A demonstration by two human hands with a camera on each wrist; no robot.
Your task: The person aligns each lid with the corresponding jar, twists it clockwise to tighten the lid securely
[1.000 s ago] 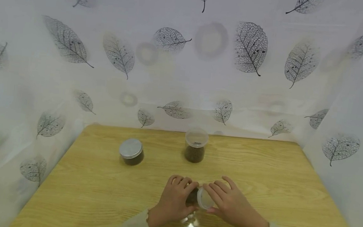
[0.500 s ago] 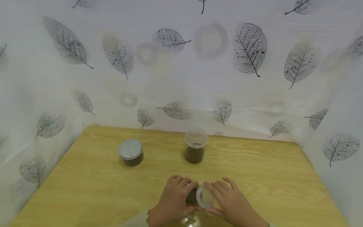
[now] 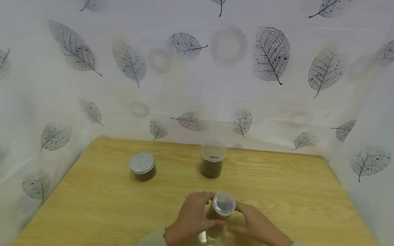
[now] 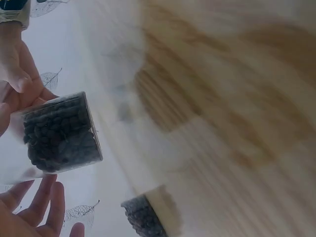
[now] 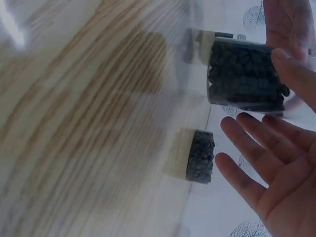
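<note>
A clear jar (image 3: 219, 212) with a translucent lid (image 3: 224, 203) stands upright just above the table between both hands. Dark seed-like pieces fill much of it, seen closely in the left wrist view as jar contents (image 4: 61, 131). My left hand (image 3: 192, 212) holds the jar between thumb and index finger, the thumb across its near side. On the other side, the index finger of my right hand (image 3: 259, 227) reaches the lid; the thumb sits apart from it. The right wrist view has the right fingers (image 5: 254, 153) straight and spread below the jar.
A second clear-lidded jar (image 3: 211, 168), part-filled with dark pieces, stands at the back middle of the wooden table (image 3: 105, 208). A low jar (image 3: 143, 169) with a silver lid is at the back left. Leaf-printed white sheeting (image 3: 192, 91) encloses the back and sides.
The jar, tilted on its side between the hands before, has swung upright with its lid facing up. My right fingers have shifted from over the lid to its right edge.
</note>
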